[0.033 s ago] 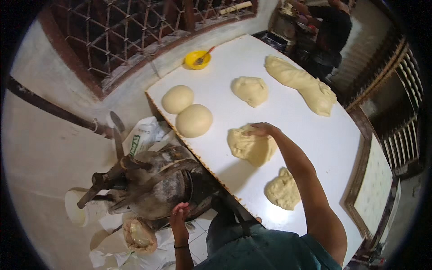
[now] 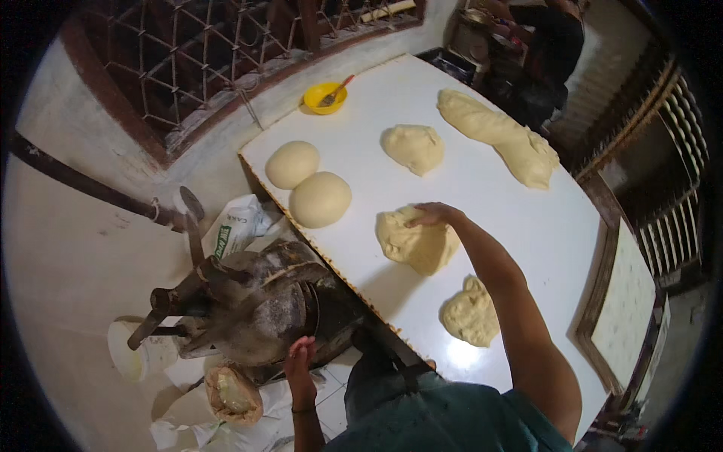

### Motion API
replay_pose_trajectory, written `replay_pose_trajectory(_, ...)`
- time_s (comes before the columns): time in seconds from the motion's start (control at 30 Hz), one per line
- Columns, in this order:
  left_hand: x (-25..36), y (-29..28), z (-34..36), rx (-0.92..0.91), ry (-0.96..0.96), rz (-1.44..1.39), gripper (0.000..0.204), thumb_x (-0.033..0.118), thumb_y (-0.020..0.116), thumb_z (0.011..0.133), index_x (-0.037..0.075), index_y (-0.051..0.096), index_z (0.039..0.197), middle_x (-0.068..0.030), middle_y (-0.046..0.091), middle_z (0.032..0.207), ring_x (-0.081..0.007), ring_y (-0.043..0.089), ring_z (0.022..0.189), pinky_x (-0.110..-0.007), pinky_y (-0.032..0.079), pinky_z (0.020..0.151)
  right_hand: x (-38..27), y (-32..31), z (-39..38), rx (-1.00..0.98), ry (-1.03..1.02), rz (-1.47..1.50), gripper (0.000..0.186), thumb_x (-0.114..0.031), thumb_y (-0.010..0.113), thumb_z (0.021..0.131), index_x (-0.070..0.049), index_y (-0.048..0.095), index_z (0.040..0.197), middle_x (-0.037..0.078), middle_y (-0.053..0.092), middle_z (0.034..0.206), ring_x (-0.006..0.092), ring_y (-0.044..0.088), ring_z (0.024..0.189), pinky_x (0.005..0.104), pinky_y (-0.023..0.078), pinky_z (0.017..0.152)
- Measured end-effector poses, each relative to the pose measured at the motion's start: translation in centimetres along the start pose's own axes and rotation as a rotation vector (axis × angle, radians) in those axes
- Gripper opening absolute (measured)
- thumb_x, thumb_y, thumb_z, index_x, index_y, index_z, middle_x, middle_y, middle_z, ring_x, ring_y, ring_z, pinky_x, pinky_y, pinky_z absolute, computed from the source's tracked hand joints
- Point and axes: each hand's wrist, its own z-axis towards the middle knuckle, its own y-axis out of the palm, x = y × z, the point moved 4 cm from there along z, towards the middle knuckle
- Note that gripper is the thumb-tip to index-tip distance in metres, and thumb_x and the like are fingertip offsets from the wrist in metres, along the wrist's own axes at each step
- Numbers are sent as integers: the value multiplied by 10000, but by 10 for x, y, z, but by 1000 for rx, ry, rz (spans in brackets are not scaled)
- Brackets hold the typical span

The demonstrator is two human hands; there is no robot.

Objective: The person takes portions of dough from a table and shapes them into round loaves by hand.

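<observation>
On the white table [image 2: 354,256] my right hand [image 2: 435,215] reaches across to a rough, creased lump of dough [image 2: 416,239]. Its fingers grip the far right edge of that lump. My left hand [image 2: 301,355] hangs off the table's left side, empty, its fingers loosely spread beside a dark, dusty machine [image 2: 263,309]. Close to my right forearm lies another rough dough lump [image 2: 471,313]. Farther back sits a third lump [image 2: 414,148]. Two smooth dough balls [image 2: 292,164] touch each other near the left edge. A long, thick dough piece [image 2: 501,135] stretches along the far right.
A yellow bowl [image 2: 325,98] with a red-handled utensil stands at the far left corner, below a latticed window. A pale framed board [image 2: 623,309] adjoins the right edge. Bags and a white bucket [image 2: 132,350] surround the machine. Another person [image 2: 553,45] works beyond the table.
The view has shifted slightly, so the table's things appear a little higher and farther left. My right hand stays on the same dough lump; my left hand keeps its place.
</observation>
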Motion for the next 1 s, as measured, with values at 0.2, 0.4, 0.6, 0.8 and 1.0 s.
replay_pose_trajectory(0.2,-67,68,20,-262,-208,-16,369,300,423,958,8,526,1158,-107,586,1131,-190,555,1025,-307,410,919,-71,38,-108,165,-86,74,695,-301,709,640,-24,508,1245,180,601,1118,253,574,1014,309,427,905)
replay_pose_trajectory(0.4,-120,194,30,-331,-456,-473,856,700,396,815,107,229,1410,-100,331,1405,-275,285,1307,-452,222,1074,-69,34,-244,336,-361,1137,293,-143,682,750,2,600,991,61,621,893,120,567,836,261,466,747)
replay_pose_trajectory(0.6,-69,313,-56,-1045,-306,-414,919,672,553,733,120,230,1394,-59,370,1374,-239,399,1239,-442,385,1004,27,63,-454,401,-1035,1433,1102,-774,444,713,90,243,1366,245,307,1399,345,335,1291,484,271,1051)
replay_pose_trajectory(0.8,-146,440,-191,-1721,-526,62,737,263,592,879,51,116,1400,-132,412,1281,-177,422,1147,-308,364,959,132,223,-573,1114,-593,2163,820,-633,417,842,-12,305,1366,190,343,1395,330,351,1286,495,303,1045)
replay_pose_trajectory(1.0,-228,429,-240,-1421,523,885,784,390,682,762,-46,339,1316,-283,310,1346,-426,337,1213,-467,291,1019,155,368,-656,1132,1195,434,904,-192,724,678,8,212,1395,308,93,1440,499,146,1307,526,188,1056)
